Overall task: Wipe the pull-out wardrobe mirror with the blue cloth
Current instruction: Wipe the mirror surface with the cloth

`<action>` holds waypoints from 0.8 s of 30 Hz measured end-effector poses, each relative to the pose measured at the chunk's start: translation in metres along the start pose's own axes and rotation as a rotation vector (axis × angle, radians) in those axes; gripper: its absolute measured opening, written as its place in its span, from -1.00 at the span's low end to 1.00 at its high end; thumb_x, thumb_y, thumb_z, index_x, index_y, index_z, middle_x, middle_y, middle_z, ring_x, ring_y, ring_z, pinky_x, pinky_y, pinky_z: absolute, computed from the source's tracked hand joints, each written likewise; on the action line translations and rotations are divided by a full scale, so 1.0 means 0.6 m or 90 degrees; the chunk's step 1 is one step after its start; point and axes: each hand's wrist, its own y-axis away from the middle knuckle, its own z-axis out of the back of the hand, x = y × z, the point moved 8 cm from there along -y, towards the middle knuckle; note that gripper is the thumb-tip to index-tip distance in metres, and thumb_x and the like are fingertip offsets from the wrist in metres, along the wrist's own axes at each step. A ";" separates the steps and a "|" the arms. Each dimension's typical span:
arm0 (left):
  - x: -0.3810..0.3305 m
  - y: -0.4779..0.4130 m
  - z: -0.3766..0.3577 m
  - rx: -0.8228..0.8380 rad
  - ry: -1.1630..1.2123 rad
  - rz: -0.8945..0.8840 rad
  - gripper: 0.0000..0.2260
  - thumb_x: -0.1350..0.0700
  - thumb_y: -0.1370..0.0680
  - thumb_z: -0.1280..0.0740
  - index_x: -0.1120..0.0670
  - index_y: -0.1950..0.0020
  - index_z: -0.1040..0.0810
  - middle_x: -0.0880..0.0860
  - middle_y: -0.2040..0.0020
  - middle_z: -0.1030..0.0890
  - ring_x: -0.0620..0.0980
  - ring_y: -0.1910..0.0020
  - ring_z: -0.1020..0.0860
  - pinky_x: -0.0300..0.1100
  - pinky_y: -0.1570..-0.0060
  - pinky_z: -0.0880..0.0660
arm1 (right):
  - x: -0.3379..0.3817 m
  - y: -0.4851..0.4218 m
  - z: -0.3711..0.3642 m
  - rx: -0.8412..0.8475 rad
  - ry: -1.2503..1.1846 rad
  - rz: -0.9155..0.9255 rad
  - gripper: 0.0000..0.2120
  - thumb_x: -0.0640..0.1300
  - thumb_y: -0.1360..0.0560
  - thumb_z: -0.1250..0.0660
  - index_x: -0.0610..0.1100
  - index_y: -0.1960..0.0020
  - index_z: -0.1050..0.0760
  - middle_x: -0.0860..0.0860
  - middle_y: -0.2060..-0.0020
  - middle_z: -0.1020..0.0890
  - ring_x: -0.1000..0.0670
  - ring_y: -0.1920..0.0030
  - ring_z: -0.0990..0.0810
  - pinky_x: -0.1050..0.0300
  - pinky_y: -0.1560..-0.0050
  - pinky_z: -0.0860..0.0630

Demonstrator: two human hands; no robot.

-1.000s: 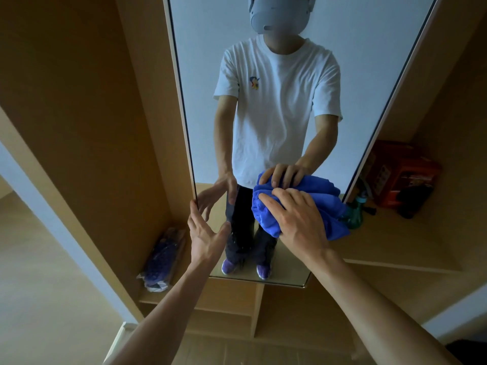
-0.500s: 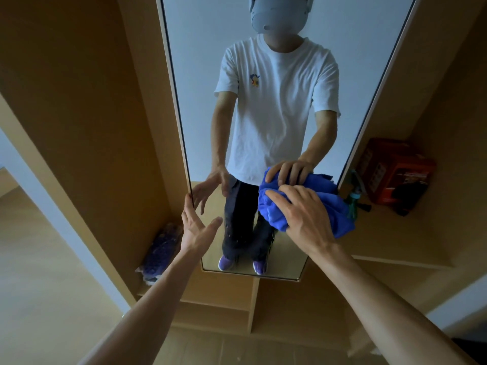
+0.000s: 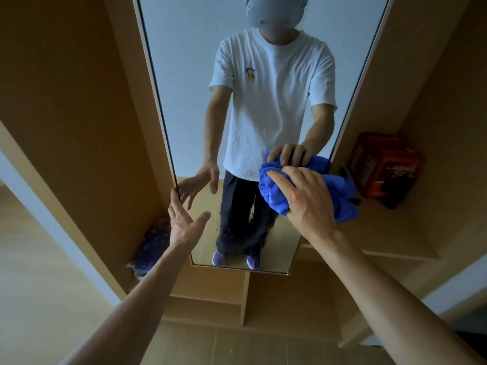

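Note:
The tall pull-out mirror [image 3: 184,75] stands in front of me inside the wooden wardrobe and reflects a person in a white shirt. My right hand [image 3: 305,201] presses the bunched blue cloth [image 3: 342,204] against the glass near the mirror's lower right edge, fingers spread over the cloth. My left hand [image 3: 184,222] is open with straight fingers, its fingertips at the mirror's left edge. Wet streaks show on the lower glass between the two hands.
A red box [image 3: 384,164] sits on the wardrobe shelf [image 3: 395,241] to the right of the mirror. A bag of purple material [image 3: 152,248] lies on the lower shelf at the left. Wooden wardrobe panels [image 3: 79,101] flank the mirror on both sides.
My right hand has carried the cloth to the right and slightly upward across the glass. My left hand stays at the mirror's left edge.

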 end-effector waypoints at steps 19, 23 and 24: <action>-0.009 0.007 0.021 0.074 0.063 -0.020 -0.14 0.07 -0.58 -0.42 -0.09 -0.65 0.15 0.03 -0.66 0.02 0.13 -0.61 -0.09 0.15 -0.48 -0.21 | -0.038 0.084 -0.048 0.065 -0.153 -0.108 -0.24 -0.37 -0.30 -0.46 -0.04 -0.46 -0.41 -0.06 -0.21 -0.50 -0.15 -0.15 -0.51 -0.11 -0.16 -0.50; -0.012 0.006 0.025 0.091 0.087 -0.020 -0.15 0.10 -0.58 -0.43 -0.08 -0.65 0.11 0.02 -0.65 -0.01 0.11 -0.60 -0.10 0.14 -0.48 -0.21 | -0.080 0.099 -0.020 -0.073 -0.284 -0.270 -0.30 -0.42 -0.36 -0.42 -0.09 -0.44 -0.37 -0.07 -0.21 -0.47 -0.07 -0.23 -0.48 0.20 -0.18 -0.43; -0.013 0.007 0.024 0.089 0.088 -0.020 -0.15 0.09 -0.58 -0.43 -0.08 -0.65 0.11 0.03 -0.65 -0.01 0.11 -0.60 -0.10 0.14 -0.48 -0.21 | -0.086 0.102 -0.014 -0.104 -0.309 -0.295 -0.33 -0.41 -0.39 -0.44 -0.12 -0.44 -0.38 -0.09 -0.22 -0.48 -0.06 -0.24 -0.48 0.25 -0.20 -0.40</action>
